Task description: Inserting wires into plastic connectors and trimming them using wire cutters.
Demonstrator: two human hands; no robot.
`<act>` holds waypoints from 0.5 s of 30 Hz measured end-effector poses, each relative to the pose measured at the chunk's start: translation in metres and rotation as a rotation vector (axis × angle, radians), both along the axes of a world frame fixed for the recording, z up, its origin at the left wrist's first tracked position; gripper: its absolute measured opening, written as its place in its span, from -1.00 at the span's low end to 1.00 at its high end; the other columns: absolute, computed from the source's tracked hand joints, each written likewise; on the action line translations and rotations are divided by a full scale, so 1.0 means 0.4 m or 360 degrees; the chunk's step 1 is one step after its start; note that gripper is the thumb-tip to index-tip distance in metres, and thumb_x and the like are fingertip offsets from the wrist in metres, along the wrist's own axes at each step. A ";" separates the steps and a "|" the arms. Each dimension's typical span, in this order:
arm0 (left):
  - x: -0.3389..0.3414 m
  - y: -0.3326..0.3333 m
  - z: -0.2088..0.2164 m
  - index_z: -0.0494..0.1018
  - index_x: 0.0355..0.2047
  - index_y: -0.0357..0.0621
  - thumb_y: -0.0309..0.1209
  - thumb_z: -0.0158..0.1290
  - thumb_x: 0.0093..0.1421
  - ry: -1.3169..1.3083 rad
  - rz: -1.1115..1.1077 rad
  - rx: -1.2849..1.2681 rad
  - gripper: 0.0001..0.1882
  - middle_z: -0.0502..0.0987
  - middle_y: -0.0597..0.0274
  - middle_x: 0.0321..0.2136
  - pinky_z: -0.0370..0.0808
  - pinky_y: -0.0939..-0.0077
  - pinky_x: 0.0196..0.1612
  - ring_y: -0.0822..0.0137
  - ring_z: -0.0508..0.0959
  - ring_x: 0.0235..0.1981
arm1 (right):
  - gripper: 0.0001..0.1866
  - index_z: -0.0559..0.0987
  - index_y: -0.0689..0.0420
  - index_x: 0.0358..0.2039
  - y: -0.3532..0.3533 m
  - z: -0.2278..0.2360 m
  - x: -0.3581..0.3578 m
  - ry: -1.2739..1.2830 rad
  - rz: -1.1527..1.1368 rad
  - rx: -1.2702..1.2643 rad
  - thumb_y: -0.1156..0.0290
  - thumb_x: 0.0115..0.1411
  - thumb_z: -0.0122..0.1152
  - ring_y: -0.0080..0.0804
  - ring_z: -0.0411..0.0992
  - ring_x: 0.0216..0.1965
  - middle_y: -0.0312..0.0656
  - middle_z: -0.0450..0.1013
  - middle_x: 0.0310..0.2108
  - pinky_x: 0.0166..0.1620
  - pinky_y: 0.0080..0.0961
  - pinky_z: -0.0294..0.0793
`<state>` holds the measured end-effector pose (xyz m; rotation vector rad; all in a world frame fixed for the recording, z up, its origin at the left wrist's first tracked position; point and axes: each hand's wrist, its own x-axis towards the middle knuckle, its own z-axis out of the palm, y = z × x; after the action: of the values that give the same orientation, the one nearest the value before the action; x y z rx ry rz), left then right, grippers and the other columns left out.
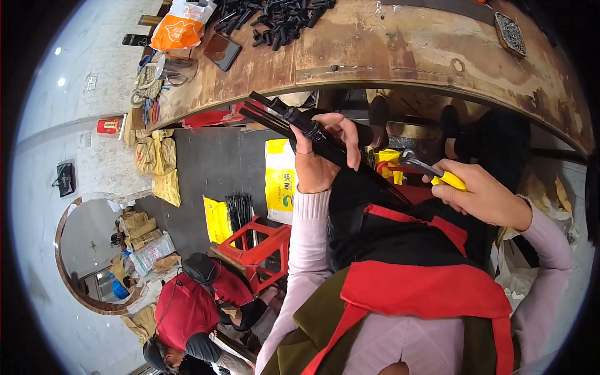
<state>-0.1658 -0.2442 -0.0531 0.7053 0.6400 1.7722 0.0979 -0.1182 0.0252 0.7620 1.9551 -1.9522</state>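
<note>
My left hand (325, 147) is wrapped round a bundle of long, thin black rods (275, 119) with a ringed black collar at its upper end. It looks like a folded umbrella frame, though its exact kind is unclear. The bundle slants from the table edge down toward my lap, its lower end lost against black cloth. To the right, my right hand (478, 194) grips pliers (440, 175) with yellow and black handles. Their metal jaws point left toward the rods, apart from them.
On the wooden worktable (400, 53) lie a pile of short black parts (281, 22), a phone (223, 52), an orange-white bag (183, 25) and a bristly pad (510, 34). Below left are a red stool (262, 240) and a bending person in red (187, 309).
</note>
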 end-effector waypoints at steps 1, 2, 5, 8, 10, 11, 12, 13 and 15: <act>-0.004 -0.001 -0.004 0.39 0.04 -0.19 0.24 -0.40 0.34 -0.0061 -0.0058 0.0003 -0.26 0.45 -0.03 -0.46 0.42 0.38 -0.55 0.21 0.45 -0.64 | -0.74 0.47 0.24 -0.04 0.005 -0.008 0.008 0.0064 -0.0009 0.0133 0.39 0.31 0.06 -0.69 0.33 -0.53 -0.28 0.41 -0.41 -0.46 -0.68 0.33; -0.004 0.002 -0.001 0.39 0.01 -0.20 0.23 -0.40 0.35 -0.0120 -0.0117 0.0013 -0.26 0.43 0.04 -0.56 0.40 0.38 -0.56 0.24 0.41 -0.67 | -0.74 0.47 0.24 -0.04 0.013 -0.005 0.014 0.0057 -0.0010 0.0150 0.39 0.31 0.06 -0.69 0.33 -0.53 -0.28 0.41 -0.41 -0.46 -0.68 0.33; 0.025 0.020 0.004 0.39 -0.04 -0.25 0.23 -0.41 0.35 -0.0089 -0.0107 0.0046 -0.25 0.30 0.18 -0.70 0.36 0.39 -0.58 0.32 0.29 -0.73 | -0.61 0.45 0.25 0.02 0.058 -0.035 0.063 0.0482 -0.0342 0.1294 0.41 0.18 0.16 -0.31 0.43 -0.29 -0.09 0.46 -0.20 -0.22 -0.45 0.42; 0.043 0.019 0.019 0.37 -0.07 -0.31 0.22 -0.42 0.36 -0.0084 -0.0159 0.0092 -0.25 0.26 0.23 -0.72 0.34 0.43 -0.59 0.36 0.25 -0.73 | -0.47 0.42 0.19 0.10 0.147 -0.027 0.107 0.0130 -0.0368 0.2059 0.21 0.18 0.24 0.02 0.43 -0.15 0.04 0.43 -0.11 -0.06 -0.26 0.41; 0.069 0.034 0.030 0.37 -0.07 -0.36 0.21 -0.42 0.37 -0.0019 -0.0221 0.0137 -0.23 0.24 0.26 -0.72 0.33 0.47 -0.60 0.38 0.24 -0.73 | -0.44 0.41 0.16 0.12 0.237 -0.047 0.170 -0.0102 -0.0411 0.2173 0.17 0.16 0.24 0.05 0.42 -0.12 0.04 0.41 -0.08 -0.03 -0.21 0.39; 0.094 0.041 0.053 0.39 -0.12 -0.32 0.19 -0.36 0.37 0.0034 -0.0163 0.0010 -0.28 0.22 0.30 -0.75 0.23 0.48 -0.67 0.42 0.19 -0.76 | -0.41 0.41 0.13 0.14 0.262 -0.060 0.187 -0.0294 -0.0458 0.2228 0.13 0.14 0.24 0.09 0.40 -0.09 0.04 0.40 -0.06 0.01 -0.17 0.38; 0.114 0.045 0.077 0.39 -0.12 -0.32 0.19 -0.36 0.37 0.0026 -0.0167 0.0046 -0.28 0.22 0.30 -0.75 0.23 0.48 -0.67 0.42 0.19 -0.76 | -0.41 0.41 0.13 0.14 0.267 -0.063 0.184 -0.0300 -0.0459 0.2265 0.13 0.14 0.24 0.09 0.40 -0.09 0.04 0.40 -0.06 0.01 -0.17 0.38; 0.135 0.048 0.100 0.39 -0.12 -0.34 0.19 -0.36 0.37 0.0121 -0.0002 -0.0171 -0.27 0.21 0.31 -0.75 0.22 0.48 -0.66 0.42 0.20 -0.76 | -0.42 0.42 0.11 0.14 0.268 -0.066 0.179 -0.0109 -0.0359 0.2649 0.14 0.13 0.24 0.09 0.38 -0.06 0.03 0.39 -0.03 0.02 -0.16 0.37; 0.141 0.046 0.160 0.41 -0.16 -0.37 0.20 -0.43 0.39 0.0449 0.0315 -0.0437 -0.23 0.29 0.27 -0.73 0.31 0.48 -0.59 0.41 0.27 -0.74 | -0.41 0.44 0.09 0.13 0.208 0.002 0.130 0.0304 -0.0173 0.2983 0.21 0.08 0.26 0.07 0.35 0.01 0.01 0.35 0.04 0.05 -0.12 0.37</act>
<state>-0.1095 -0.2259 0.0111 0.7258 1.1551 1.7304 0.1500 -0.0351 0.0261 0.8850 3.4423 0.4382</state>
